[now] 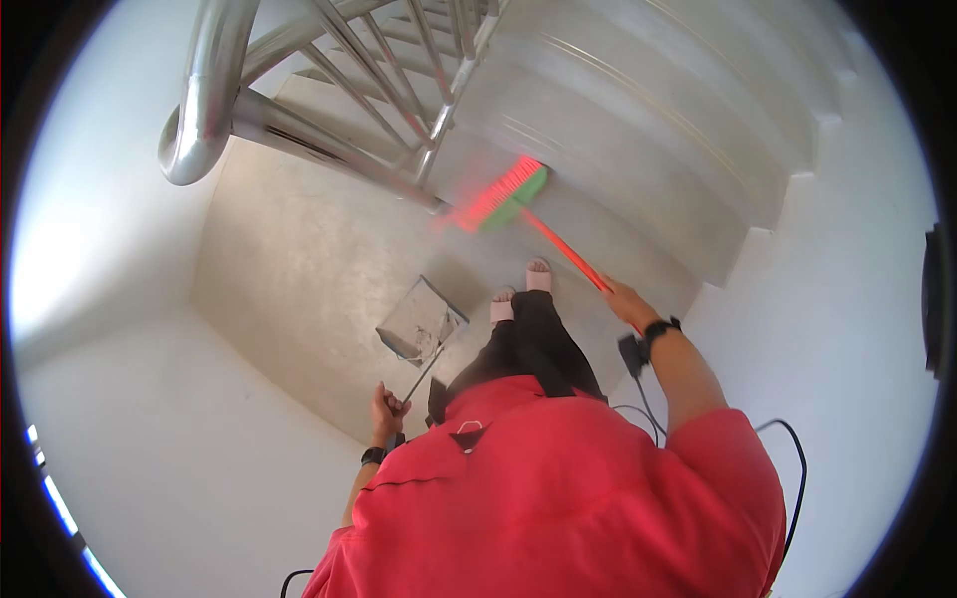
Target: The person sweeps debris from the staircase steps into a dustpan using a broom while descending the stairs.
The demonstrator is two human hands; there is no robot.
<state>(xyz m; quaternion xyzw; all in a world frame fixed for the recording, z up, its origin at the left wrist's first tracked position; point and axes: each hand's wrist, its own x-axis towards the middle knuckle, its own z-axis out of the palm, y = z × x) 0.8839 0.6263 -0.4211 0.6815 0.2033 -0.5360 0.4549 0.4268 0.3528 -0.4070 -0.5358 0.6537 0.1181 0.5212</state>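
Observation:
My right hand [626, 302] is wrapped round the red handle of a broom [563, 249]. Its green head with red bristles [506, 194] is tilted over the floor at the foot of the steps, and the bristles look smeared by motion. At the lower left, my left hand [389, 411] is closed on the thin handle of a dustpan [424, 319]. The metal pan lies left of my feet, with some pale debris in it.
Stairs [638, 120] rise at the upper right. A metal railing [329, 149] with a curved end stands at the upper left. My feet in pink slippers [538, 276] are on the landing floor [289, 239]. White walls [130, 399] flank both sides.

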